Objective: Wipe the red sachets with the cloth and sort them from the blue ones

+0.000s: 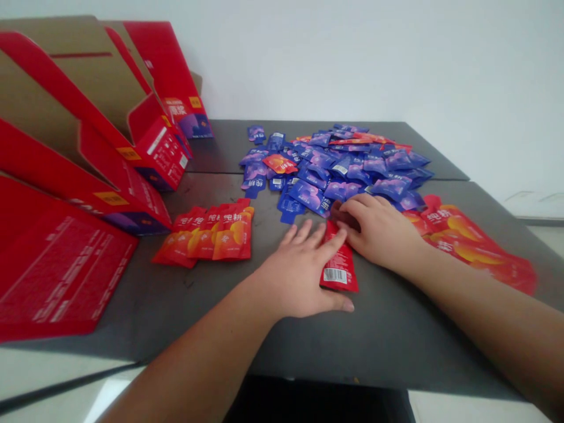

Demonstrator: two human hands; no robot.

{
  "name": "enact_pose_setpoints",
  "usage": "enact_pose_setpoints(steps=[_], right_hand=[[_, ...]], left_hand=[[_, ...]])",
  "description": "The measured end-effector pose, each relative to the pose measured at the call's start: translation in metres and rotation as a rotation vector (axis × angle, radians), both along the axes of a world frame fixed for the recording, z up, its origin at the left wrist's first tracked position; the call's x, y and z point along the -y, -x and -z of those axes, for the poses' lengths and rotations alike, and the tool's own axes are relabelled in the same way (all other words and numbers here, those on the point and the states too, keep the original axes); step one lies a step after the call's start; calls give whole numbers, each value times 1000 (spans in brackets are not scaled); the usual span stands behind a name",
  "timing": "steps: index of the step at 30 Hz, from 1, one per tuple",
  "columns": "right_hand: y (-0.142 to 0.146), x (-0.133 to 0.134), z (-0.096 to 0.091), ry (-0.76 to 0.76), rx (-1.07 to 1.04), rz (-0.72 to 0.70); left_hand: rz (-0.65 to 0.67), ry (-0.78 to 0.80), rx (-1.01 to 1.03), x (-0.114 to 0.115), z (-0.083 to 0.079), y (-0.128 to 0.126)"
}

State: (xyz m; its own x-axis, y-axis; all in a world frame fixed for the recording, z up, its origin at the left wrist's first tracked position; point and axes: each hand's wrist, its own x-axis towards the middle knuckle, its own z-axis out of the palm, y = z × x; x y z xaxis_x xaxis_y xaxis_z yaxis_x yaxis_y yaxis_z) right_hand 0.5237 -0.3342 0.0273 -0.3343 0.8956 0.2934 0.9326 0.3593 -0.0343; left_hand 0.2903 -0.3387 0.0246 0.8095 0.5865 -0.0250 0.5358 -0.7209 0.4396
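My left hand (304,273) lies flat and open on a red sachet (340,271), midway across the table (379,346) and nearer its near edge. My right hand (381,234) curls over the sachet's top end; whether it pinches, I cannot tell. Toward the left edge lies a row of red sachets (215,235); toward the far edge, a blue sachet pile (348,167).

bright, even light | soft shadows | edges stretched, perhaps slightly blurred

packing station | flat cartons (145,147) | sachet heap (348,164) | dark table (388,335)
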Motion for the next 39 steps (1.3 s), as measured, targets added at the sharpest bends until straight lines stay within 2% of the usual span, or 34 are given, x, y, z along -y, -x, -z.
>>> enact_pose_setpoints(steps=[4,7,10,13,17,19,21,23,25,29,31,34,36,39], right_hand=[[-3,-3,3,-36,-71,38],[-6,-2,4,-44,-120,29],[-8,-2,6,-75,-164,31],[-9,-3,7,-86,-164,33],[-9,-3,8,-88,-159,40],[-9,-3,7,-85,-159,39],[-9,-3,7,-78,-155,40],[-9,-3,7,-71,-147,39],[-9,-3,7,-69,-137,39],[-9,-2,8,-64,-116,39],[-9,-2,7,-61,-103,38],[-7,1,6,-63,-83,35],[-6,3,4,-61,-70,25],[-6,6,2,-51,-57,9]], left_hand=[[-37,-113,-6,37,-5,-12],[-84,-269,-80,63,-9,-22],[-196,-260,-118,72,-18,-13],[-469,-176,8,62,-27,20],[-870,-375,342,27,-29,76],[-1054,-450,334,8,-23,99],[-1139,-407,114,-8,-16,116],[-1122,-320,-97,-17,-10,125],[-1076,-287,-195,-20,-7,129],[-1056,-309,-258,-18,-13,125],[-1044,-369,-242,-16,-15,120],[-884,-440,-171,-13,-11,106],[-774,-383,-210,-11,-4,96],[-760,-279,-340,-11,4,83]])
